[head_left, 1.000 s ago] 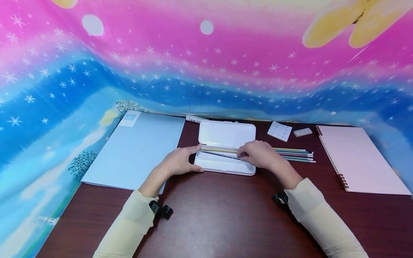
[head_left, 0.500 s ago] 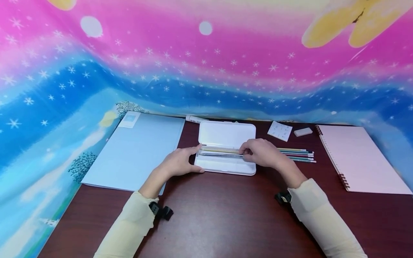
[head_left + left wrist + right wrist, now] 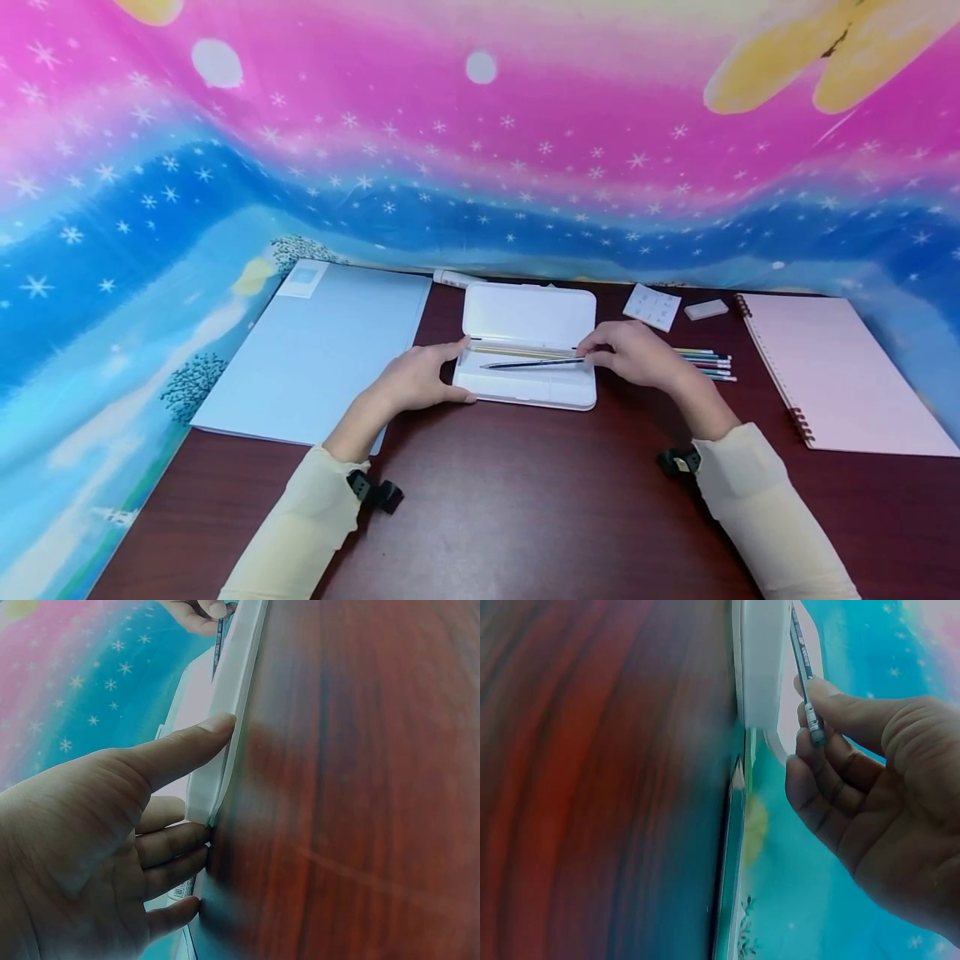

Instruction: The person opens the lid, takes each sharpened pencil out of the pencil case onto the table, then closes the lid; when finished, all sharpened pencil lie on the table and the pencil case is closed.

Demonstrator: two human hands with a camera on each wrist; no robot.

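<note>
A white pencil case (image 3: 525,393) lies with its lid raised on the dark wooden table. My left hand (image 3: 414,377) holds the case's left end, thumb along the front wall and fingers at the side. In the left wrist view the thumb of my left hand (image 3: 112,802) presses near the rim. My right hand (image 3: 633,354) pinches a dark pencil (image 3: 532,363) near its rear end, its sharpened tip pointing left over the case. A yellow pencil (image 3: 517,353) lies in the case along the hinge side. The right wrist view shows the held pencil (image 3: 804,664) between thumb and fingers.
Several pencils (image 3: 712,365) lie on the table right of the case, partly behind my right hand. Beyond are a square card (image 3: 651,307) and a white eraser (image 3: 706,309). A blue folder (image 3: 330,350) flanks the left, a spiral notebook (image 3: 840,375) the right; a white tube (image 3: 453,277) is behind.
My right hand has moved to the right, drawing the pencil along, and its tip has come away from the case's left end. The left hand stays where it was.
</note>
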